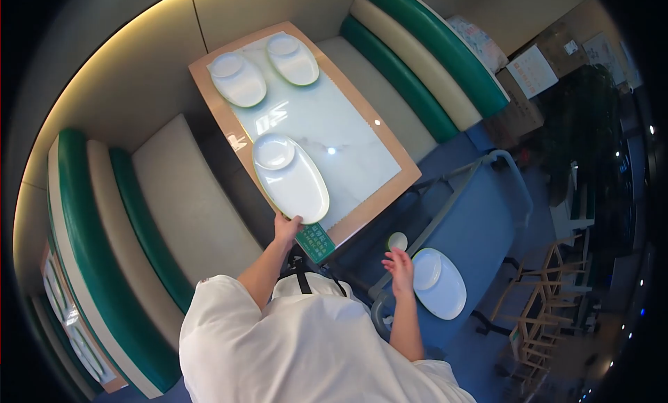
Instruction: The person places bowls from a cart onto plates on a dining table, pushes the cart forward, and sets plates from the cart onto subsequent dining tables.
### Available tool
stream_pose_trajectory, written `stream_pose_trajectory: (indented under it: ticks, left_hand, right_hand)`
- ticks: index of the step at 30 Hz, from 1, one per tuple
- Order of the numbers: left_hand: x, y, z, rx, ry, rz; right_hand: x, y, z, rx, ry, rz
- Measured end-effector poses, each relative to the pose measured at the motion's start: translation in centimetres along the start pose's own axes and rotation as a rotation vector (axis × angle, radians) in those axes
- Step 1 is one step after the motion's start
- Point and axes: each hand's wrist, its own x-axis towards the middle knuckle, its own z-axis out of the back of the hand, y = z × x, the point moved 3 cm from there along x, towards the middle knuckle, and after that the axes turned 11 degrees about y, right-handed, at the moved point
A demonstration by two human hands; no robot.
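Observation:
My left hand point(289, 230) grips the near rim of a white oval plate point(296, 184), thumb on top. This plate has a round section at its far end and a thin green edge, and it lies at the left side of the table point(358, 149). Over the near edge of the cart point(480, 218), my right hand point(399, 265) is held with fingers apart and nothing in it. Close beside that hand, another oval plate point(445, 291) rests on the cart, and a small round white dish point(397, 241) sits just beyond the fingers.
Two more oval plates, a left one point(243, 86) and a right one point(298, 63), stand at the table's far end. A green sign point(316, 243) is at its near corner. Padded benches point(188, 187) flank the table. Wooden chairs point(539, 312) and cardboard boxes point(511, 107) are at right.

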Motion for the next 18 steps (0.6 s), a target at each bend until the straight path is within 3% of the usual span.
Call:
stream_pose_trajectory:
  ticks: [5, 9, 11, 18]
  left_hand:
    - [5.2, -0.4, -0.4, -0.016, -0.094, -0.007]
    - [8.6, 1.1, -0.3, 0.142, -0.055, 0.004]
    - [10.1, 2.1, -0.5, 0.146, -0.001, 0.106]
    - [13.8, -1.4, -7.1, 0.472, 0.138, 0.217]
  right_hand:
    - [-3.0, 1.3, 5.6, -0.029, -0.236, 0.114]
    - [-6.7, -0.4, 9.6, -0.149, -0.466, 0.139]
    - [-8.9, -1.7, 11.5, -0.121, -0.549, 0.138]
    - [-16.6, -4.4, 13.1, -0.121, -0.839, 0.105]
